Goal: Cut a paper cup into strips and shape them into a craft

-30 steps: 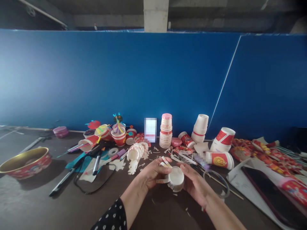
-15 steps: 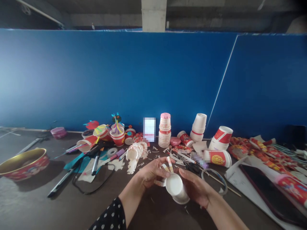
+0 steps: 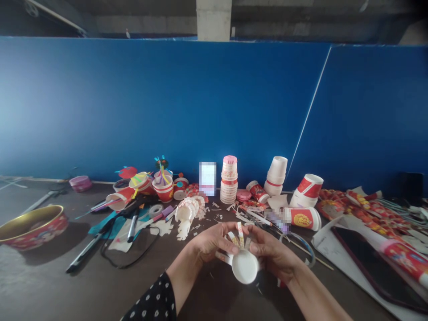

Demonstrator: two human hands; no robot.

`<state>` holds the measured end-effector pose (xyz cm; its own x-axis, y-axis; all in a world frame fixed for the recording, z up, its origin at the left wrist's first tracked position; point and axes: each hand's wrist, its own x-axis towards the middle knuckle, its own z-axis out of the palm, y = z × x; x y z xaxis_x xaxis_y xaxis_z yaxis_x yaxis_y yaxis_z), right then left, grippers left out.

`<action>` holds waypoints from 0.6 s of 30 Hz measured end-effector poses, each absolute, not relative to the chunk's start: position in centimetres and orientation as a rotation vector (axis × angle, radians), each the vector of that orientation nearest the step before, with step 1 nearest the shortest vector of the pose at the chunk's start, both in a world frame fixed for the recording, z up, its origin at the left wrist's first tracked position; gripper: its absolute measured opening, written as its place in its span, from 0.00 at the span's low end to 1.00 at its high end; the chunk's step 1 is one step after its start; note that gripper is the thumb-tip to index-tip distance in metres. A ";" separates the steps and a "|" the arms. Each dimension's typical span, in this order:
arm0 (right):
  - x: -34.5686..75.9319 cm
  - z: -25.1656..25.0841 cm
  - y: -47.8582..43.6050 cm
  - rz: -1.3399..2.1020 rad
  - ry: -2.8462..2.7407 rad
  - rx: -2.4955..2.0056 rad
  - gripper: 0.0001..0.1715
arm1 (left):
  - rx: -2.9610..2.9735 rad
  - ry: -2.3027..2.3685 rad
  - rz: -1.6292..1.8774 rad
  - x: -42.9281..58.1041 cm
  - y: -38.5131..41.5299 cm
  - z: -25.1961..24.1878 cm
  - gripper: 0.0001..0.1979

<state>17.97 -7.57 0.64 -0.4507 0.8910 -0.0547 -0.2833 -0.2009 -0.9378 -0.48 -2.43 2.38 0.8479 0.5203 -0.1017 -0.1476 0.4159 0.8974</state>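
Note:
My left hand (image 3: 219, 244) and my right hand (image 3: 269, 249) are both closed on a white paper cup (image 3: 245, 267), held just above the table. Its round white bottom faces me. Strips cut from its wall (image 3: 240, 234) fan outward on the far side between my fingers, with some faint print on them. My left thumb presses near the base of the strips, and my right thumb lies on the opposite side. A small red piece (image 3: 281, 282) peeks out under my right hand; its kind cannot be made out.
Stacked paper cups (image 3: 229, 187) stand at the back, with paper scraps (image 3: 187, 214) before them. At the left lie a round tin (image 3: 36, 227), pens (image 3: 133, 225) and a black cord (image 3: 130, 267). A dark phone (image 3: 371, 263) rests on papers at the right, near a tape ring (image 3: 309, 249).
The cup has turned so its round bottom faces me more squarely, and its side no longer shows below. My right fingers have moved in to grip the cup near the strips.

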 end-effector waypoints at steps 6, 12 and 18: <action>18.1 1.3 -7.8 1.721 -1.093 -0.895 0.34 | 1.106 0.439 0.397 -0.3 -2.2 2.0 0.22; 17.9 1.8 -8.0 1.726 -1.114 -0.881 0.38 | 1.162 0.459 0.372 -0.1 -2.4 1.5 0.18; 17.9 2.1 -8.2 1.713 -1.157 -0.929 0.38 | 1.132 0.467 0.358 0.2 -2.7 1.0 0.16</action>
